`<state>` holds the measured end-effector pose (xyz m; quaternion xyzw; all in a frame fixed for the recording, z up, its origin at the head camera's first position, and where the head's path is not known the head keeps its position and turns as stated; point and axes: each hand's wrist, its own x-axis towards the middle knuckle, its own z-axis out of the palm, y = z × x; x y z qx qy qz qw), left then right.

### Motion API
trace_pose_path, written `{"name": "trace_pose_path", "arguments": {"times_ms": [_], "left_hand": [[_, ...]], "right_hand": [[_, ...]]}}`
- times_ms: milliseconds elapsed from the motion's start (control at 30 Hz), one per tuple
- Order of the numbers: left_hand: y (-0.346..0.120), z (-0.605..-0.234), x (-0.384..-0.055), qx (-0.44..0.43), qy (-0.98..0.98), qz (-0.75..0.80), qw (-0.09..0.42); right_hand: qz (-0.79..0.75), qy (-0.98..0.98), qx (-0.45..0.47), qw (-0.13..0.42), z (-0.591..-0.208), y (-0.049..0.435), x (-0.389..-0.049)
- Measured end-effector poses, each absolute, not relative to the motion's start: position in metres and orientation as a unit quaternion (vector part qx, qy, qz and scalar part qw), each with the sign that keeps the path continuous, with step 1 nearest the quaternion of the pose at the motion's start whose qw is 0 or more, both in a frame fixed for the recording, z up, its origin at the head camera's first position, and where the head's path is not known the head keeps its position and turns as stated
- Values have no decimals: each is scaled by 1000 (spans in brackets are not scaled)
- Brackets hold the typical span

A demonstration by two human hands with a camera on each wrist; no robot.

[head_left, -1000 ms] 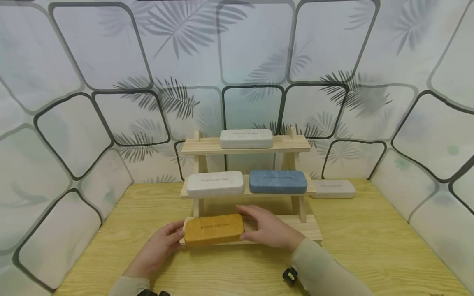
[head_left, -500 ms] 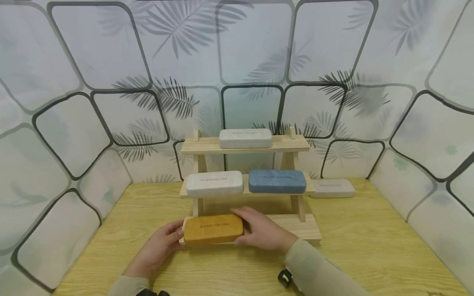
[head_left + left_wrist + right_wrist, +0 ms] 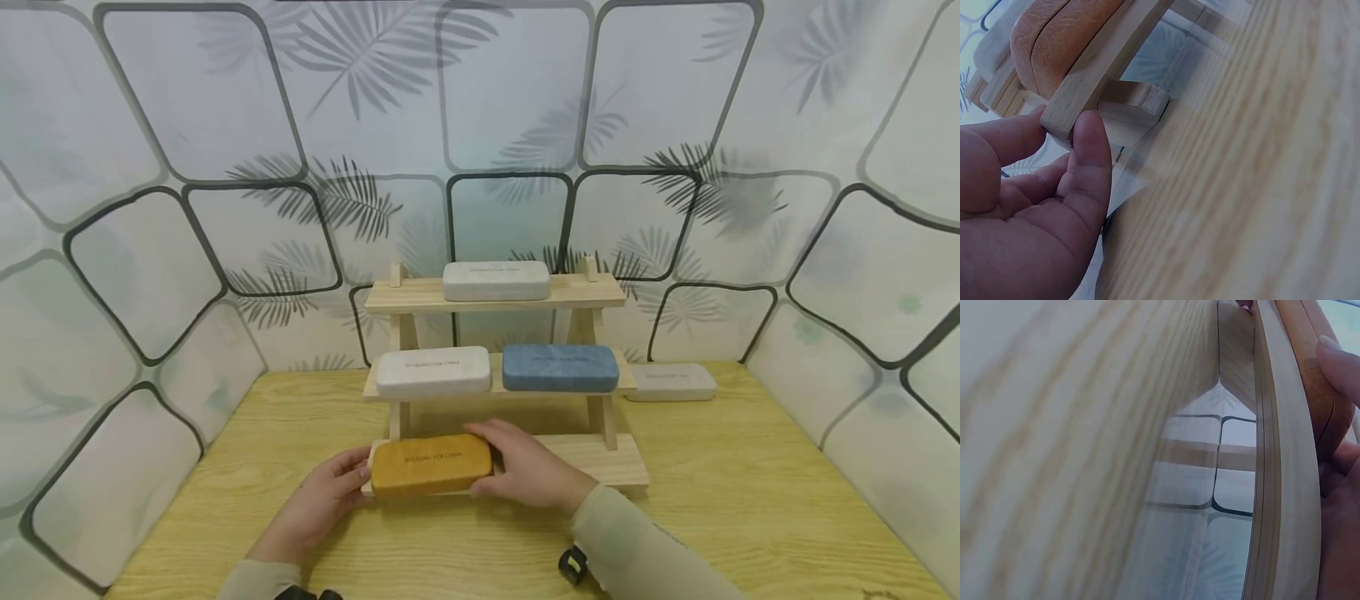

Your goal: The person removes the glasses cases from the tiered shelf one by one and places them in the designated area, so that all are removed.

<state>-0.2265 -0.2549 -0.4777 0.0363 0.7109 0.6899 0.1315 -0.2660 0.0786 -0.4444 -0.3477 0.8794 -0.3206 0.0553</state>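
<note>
A mustard-orange glasses case (image 3: 431, 464) with dark lettering lies on the left part of the lowest shelf (image 3: 600, 462) of a three-tier wooden display stand. My left hand (image 3: 322, 504) is at the left end of that shelf; in the left wrist view, its thumb and a finger pinch the board's end (image 3: 1079, 100), just below the case. At the case's right end, my right hand (image 3: 528, 471) grips it, thumb on the front edge and fingers behind. The right wrist view shows the thumb (image 3: 1341, 369) pressed on the case's side (image 3: 1310, 356).
On the middle shelf sit a white case (image 3: 433, 372) and a blue case (image 3: 560, 368). Another whitish case (image 3: 496, 281) rests on the top shelf. To the stand's right, a pale case (image 3: 670, 382) lies on the wood-grain table (image 3: 757, 500). Patterned fabric walls (image 3: 510, 100) surround the table.
My right hand has shifted left, its thumb and fingers now farther over the orange case's right end. The left hand and the cases have hardly moved.
</note>
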Motion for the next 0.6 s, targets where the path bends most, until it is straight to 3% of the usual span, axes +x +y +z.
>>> {"name": "trace_pose_path", "arguments": {"times_ms": [600], "left_hand": [[-255,-477,-227,28,710,691,134]], "right_hand": [[-318,886,-333,42,-443,74,-262]]}}
